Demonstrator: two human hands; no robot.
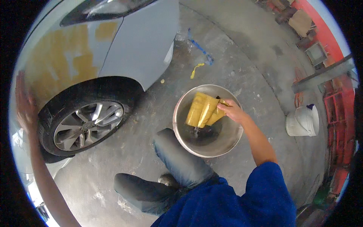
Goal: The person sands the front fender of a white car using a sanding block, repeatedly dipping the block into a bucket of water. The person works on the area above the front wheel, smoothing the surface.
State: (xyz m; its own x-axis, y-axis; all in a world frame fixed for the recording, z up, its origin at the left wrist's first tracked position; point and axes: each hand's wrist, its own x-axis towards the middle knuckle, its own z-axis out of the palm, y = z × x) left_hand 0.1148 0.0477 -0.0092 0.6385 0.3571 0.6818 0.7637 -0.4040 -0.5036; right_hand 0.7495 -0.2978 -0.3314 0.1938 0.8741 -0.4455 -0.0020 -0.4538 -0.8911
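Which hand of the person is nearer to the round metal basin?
Right: the right hand holds a yellow sheet over the basin. The left hand is farther off, at the car, on the far side of the wheel.

Hands well apart: left hand (25, 108) straight-fingered, arm (46, 178) outstretched; right hand (232, 110) in a pinch.

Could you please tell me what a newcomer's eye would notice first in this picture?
Probably the shiny yellow sheet, which the right hand holds over the metal bowl, just right of centre. Next come the mustard-brown patches on the pale grey car at upper left, above its wheel.
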